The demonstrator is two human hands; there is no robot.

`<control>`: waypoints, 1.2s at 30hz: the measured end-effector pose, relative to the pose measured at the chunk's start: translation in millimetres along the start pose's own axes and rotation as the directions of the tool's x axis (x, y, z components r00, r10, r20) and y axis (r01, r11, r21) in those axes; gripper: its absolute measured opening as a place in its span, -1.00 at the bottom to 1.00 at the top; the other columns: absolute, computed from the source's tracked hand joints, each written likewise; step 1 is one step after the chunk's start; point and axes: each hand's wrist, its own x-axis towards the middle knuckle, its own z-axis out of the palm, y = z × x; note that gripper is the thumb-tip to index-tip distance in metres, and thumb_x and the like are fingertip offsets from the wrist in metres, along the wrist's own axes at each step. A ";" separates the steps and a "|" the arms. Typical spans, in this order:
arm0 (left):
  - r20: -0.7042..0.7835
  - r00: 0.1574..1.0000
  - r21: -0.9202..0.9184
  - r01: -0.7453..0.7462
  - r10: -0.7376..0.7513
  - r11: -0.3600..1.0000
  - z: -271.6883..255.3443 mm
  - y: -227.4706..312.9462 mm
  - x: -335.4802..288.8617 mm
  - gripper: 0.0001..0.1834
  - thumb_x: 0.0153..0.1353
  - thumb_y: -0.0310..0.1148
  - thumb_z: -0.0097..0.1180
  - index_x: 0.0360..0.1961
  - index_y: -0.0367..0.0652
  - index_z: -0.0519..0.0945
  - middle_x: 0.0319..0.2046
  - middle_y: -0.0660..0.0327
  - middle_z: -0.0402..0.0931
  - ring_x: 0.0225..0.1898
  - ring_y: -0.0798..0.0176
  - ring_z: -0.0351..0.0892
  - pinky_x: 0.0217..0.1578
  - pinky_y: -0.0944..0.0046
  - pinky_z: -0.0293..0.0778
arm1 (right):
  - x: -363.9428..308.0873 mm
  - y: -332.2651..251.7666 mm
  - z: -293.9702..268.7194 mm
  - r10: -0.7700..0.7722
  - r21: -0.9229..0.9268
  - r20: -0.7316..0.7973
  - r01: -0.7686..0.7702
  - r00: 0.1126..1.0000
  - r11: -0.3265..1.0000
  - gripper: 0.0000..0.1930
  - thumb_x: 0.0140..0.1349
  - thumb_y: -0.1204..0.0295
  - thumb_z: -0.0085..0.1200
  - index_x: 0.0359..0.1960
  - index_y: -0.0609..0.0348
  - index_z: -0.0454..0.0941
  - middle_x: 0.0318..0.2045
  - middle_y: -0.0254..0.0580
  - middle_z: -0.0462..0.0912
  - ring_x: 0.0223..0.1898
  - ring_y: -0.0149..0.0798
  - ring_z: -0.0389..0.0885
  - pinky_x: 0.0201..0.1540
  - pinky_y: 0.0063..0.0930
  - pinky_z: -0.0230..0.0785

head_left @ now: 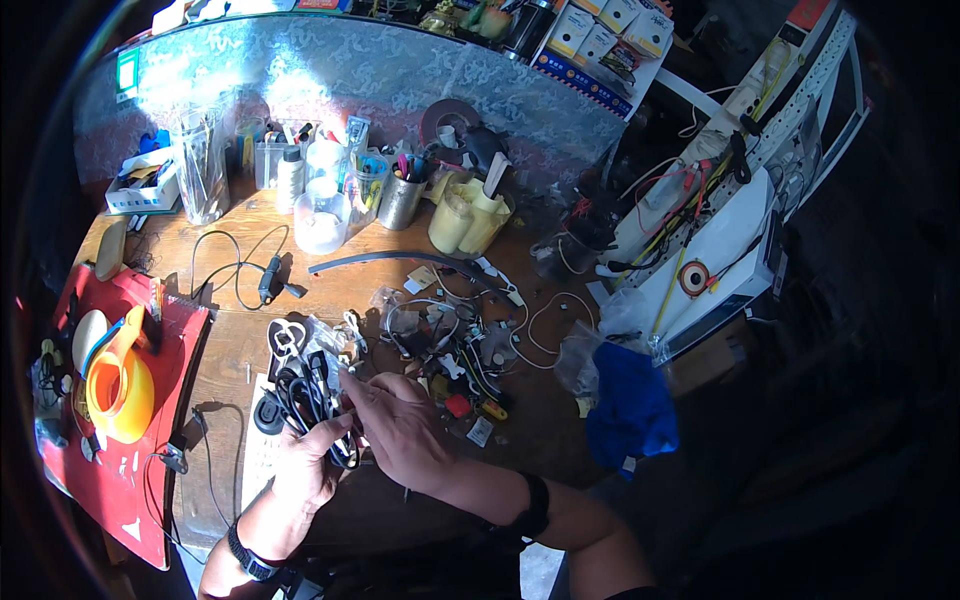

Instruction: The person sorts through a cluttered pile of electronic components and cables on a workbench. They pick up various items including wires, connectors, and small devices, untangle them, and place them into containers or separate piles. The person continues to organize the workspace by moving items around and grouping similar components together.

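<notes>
A looped bundle of black cables (318,392) is gathered in front of me, above the near part of the wooden table. My left hand (303,465) closes round its lower end, thumb on top. From the other side my right hand (408,437) presses against the bundle, its fingers bent together at the cables and the tips partly hidden. Just beyond the bundle, a white cable (288,338) and clear plastic bags lie on the table. Under the left side of the bundle there is a round black piece (268,416) on a white paper sheet (258,460).
Right of my hands spreads a pile of small cables and parts (455,345), with a blue cloth (630,405) beyond. A red mat (150,480) bearing an orange-yellow container (120,390) lies left. Cups and jars, including a metal pen cup (401,200), line the back.
</notes>
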 end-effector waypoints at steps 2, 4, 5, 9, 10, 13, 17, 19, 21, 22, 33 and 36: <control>-0.005 1.000 0.081 -0.003 0.003 0.997 -1.0 -2.6 -0.1 -0.72 0.00 -0.68 0.09 -0.21 -0.26 0.50 -0.39 0.19 0.56 -0.42 0.29 0.58 -0.45 0.36 0.53 | 2.8 -1.0 -0.2 -0.084 -0.170 0.064 0.093 0.994 0.981 -0.43 0.00 0.56 0.01 0.13 0.41 0.26 -0.10 0.00 0.48 -0.02 -0.05 0.35 0.00 -0.22 0.15; -0.017 1.000 0.139 -0.005 0.007 0.990 -2.2 -2.9 0.3 -0.69 -0.04 -0.69 0.09 -0.21 -0.26 0.50 -0.41 0.19 0.55 -0.45 0.31 0.56 -0.50 0.39 0.50 | 2.5 -0.6 -1.5 -0.046 -0.067 0.083 0.052 0.995 0.996 -0.44 -0.01 0.51 0.04 0.11 0.40 0.28 -0.12 0.03 0.43 -0.02 -0.03 0.36 -0.02 -0.21 0.17; -0.006 1.000 0.165 -0.012 0.013 0.986 -2.7 -1.9 0.4 -0.68 -0.05 -0.70 0.09 -0.20 -0.26 0.50 -0.41 0.19 0.55 -0.46 0.31 0.56 -0.52 0.40 0.49 | 1.1 -0.1 -2.7 -0.021 -0.014 0.108 0.023 0.994 1.000 -0.44 -0.01 0.48 0.05 0.09 0.39 0.29 -0.12 0.04 0.41 -0.03 -0.01 0.36 -0.03 -0.21 0.18; 0.104 0.993 0.199 0.030 -0.052 0.980 -2.5 6.3 0.1 -0.64 -0.12 -0.71 0.08 -0.21 -0.29 0.48 -0.46 0.17 0.52 -0.50 0.31 0.53 -0.59 0.42 0.44 | -3.9 6.9 -8.1 0.004 0.317 0.104 -0.037 0.995 0.948 -0.40 0.00 0.29 0.20 0.06 0.34 0.31 -0.10 0.05 0.36 0.02 0.05 0.32 -0.01 -0.17 0.26; 0.154 0.985 0.143 0.057 -0.079 0.988 -2.3 8.5 -0.9 -0.65 -0.14 -0.72 0.03 -0.23 -0.33 0.47 -0.50 0.14 0.50 -0.54 0.29 0.52 -0.61 0.41 0.44 | -4.5 8.7 -8.4 -0.032 0.290 0.090 0.004 0.995 0.957 -0.38 0.07 0.27 0.24 0.08 0.36 0.28 -0.05 -0.01 0.38 -0.07 -0.14 0.45 -0.10 -0.34 0.37; 0.185 0.966 0.153 0.154 -0.181 0.976 -3.1 15.7 -3.9 -0.65 -0.15 -0.71 -0.02 -0.23 -0.35 0.46 -0.50 0.11 0.49 -0.57 0.29 0.50 -0.62 0.40 0.44 | -9.2 10.0 -6.5 0.054 0.624 0.210 -0.177 0.976 0.761 -0.48 0.16 0.30 0.16 0.05 0.36 0.29 -0.24 -0.09 0.50 -0.19 -0.26 0.52 -0.16 -0.41 0.37; 0.064 0.996 0.126 0.047 -0.056 0.991 -0.7 9.7 -5.4 -0.67 -0.13 -0.71 -0.05 -0.24 -0.36 0.45 -0.47 0.05 0.51 -0.61 0.25 0.50 -0.62 0.37 0.46 | -15.3 8.5 0.9 0.080 0.669 0.225 -0.214 0.971 0.712 -0.53 0.22 0.33 0.10 0.07 0.34 0.28 -0.33 -0.15 0.55 -0.30 -0.37 0.53 -0.24 -0.48 0.38; 0.009 1.000 0.234 -0.015 0.013 0.972 1.4 8.5 -2.6 -0.66 -0.06 -0.70 -0.07 -0.18 -0.30 0.41 -0.45 0.04 0.52 -0.58 0.23 0.51 -0.61 0.37 0.43 | -17.3 4.5 5.7 0.191 0.619 0.226 -0.292 0.955 0.729 -0.53 0.26 0.36 0.03 0.14 0.31 0.24 -0.30 -0.12 0.55 -0.29 -0.35 0.54 -0.23 -0.47 0.38; 0.025 1.000 0.160 -0.021 0.017 0.987 4.3 6.0 -1.4 -0.64 -0.03 -0.68 -0.06 -0.14 -0.28 0.39 -0.46 0.05 0.51 -0.59 0.25 0.49 -0.62 0.37 0.42 | -20.8 -4.6 10.7 0.292 0.603 0.228 -0.370 0.929 0.707 -0.54 0.31 0.35 -0.05 0.18 0.30 0.21 -0.24 -0.11 0.54 -0.25 -0.40 0.53 -0.20 -0.48 0.39; 0.028 0.999 0.190 -0.030 0.025 0.981 5.2 6.7 -0.3 -0.64 0.00 -0.67 -0.05 -0.10 -0.28 0.40 -0.43 0.08 0.51 -0.55 0.27 0.50 -0.57 0.36 0.43 | -21.1 -10.1 14.0 0.296 0.541 0.113 -0.309 0.948 0.783 -0.52 0.32 0.41 -0.11 0.24 0.27 0.15 -0.17 0.00 0.51 -0.25 -0.27 0.56 -0.23 -0.44 0.40; -0.035 0.999 0.110 0.017 -0.013 0.994 -6.7 -10.2 0.0 -0.69 0.06 -0.65 0.11 -0.13 -0.21 0.51 -0.26 0.21 0.56 -0.24 0.29 0.55 -0.17 0.31 0.49 | -10.9 -14.3 29.9 0.189 0.212 -0.162 -0.153 0.968 0.965 -0.38 0.12 0.63 -0.15 0.29 0.27 0.05 0.06 0.13 0.37 0.09 0.10 0.34 0.11 -0.13 0.18; -0.017 1.000 0.069 0.013 -0.012 0.998 -7.1 -9.7 0.4 -0.70 0.07 -0.62 0.09 -0.12 -0.21 0.50 -0.25 0.19 0.55 -0.26 0.27 0.56 -0.22 0.33 0.51 | -8.8 -18.4 32.0 0.098 -0.002 -0.134 -0.100 0.986 0.995 -0.37 0.16 0.52 -0.13 0.30 0.32 0.00 0.18 0.12 0.26 0.23 0.06 0.17 0.25 0.03 -0.15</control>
